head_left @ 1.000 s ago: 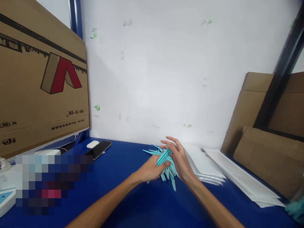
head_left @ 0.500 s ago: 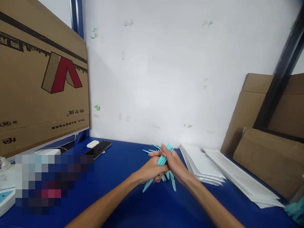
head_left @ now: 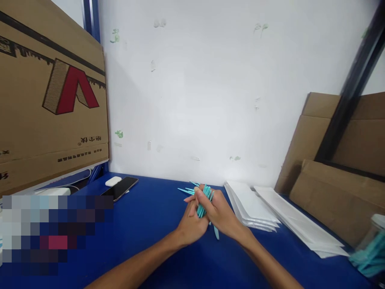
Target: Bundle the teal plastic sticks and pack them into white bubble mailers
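A bundle of slim teal plastic sticks (head_left: pixel 205 200) stands between my two hands above the blue table. My left hand (head_left: pixel 194 224) is wrapped round its lower part from the left. From the right, my right hand (head_left: pixel 217 206) closes on the upper part, its thumb across the bundle. The fingers of both hands overlap and hide much of the sticks. Beyond the hands, several loose teal sticks (head_left: pixel 185 191) lie on the table, fanned to the left. Another one with a flat, tapered end (head_left: pixel 216 233) shows below my right hand.
White envelopes (head_left: pixel 249 208) lie in two piles to the right. A clear container of teal sticks (head_left: pixel 371 249) is at the right edge. A phone (head_left: pixel 122 188) and a white case (head_left: pixel 113 181) lie left. Cardboard boxes (head_left: pixel 81 132) stand at the side, before a white wall (head_left: pixel 192 88).
The sticks in my hands are gathered into a more compact, upright bundle. Fewer ends poke out below the hands. The view has turned slightly right, bringing more of the clear container into sight.
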`<state>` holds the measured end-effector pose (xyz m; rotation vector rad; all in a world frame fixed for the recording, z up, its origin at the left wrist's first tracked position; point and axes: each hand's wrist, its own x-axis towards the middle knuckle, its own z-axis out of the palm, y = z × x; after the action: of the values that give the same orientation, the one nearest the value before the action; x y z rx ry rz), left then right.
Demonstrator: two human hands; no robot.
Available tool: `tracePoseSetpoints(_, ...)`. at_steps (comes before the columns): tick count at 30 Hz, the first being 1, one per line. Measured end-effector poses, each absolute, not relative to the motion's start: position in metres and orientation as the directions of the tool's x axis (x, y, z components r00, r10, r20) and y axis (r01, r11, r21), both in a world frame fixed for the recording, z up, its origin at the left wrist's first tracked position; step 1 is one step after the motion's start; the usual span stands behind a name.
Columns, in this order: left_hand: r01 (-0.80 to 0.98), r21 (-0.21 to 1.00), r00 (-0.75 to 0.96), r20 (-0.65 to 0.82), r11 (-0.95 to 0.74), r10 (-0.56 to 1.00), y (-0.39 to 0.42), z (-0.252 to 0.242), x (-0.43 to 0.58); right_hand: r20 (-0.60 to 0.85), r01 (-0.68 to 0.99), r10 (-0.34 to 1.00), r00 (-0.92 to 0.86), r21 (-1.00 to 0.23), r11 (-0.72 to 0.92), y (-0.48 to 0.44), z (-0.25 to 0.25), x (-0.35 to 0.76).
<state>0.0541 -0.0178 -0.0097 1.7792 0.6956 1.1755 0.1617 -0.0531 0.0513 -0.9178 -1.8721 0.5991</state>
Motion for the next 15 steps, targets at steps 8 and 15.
tracePoseSetpoints(8, 0.007, 0.897, 0.311, 0.418, -0.442, 0.853, -0.027, -0.021, 0.055, 0.494, 0.338, 0.799, -0.343, -0.729, 0.596, -0.062, 0.052, 0.155)
tracePoseSetpoints(15, -0.005, 0.961, 0.397, 0.254, -0.275, 0.882, -0.02, -0.037, 0.066, 0.313, 0.135, 0.911, -0.268, -0.924, 0.357, -0.048, 0.034, 0.16)
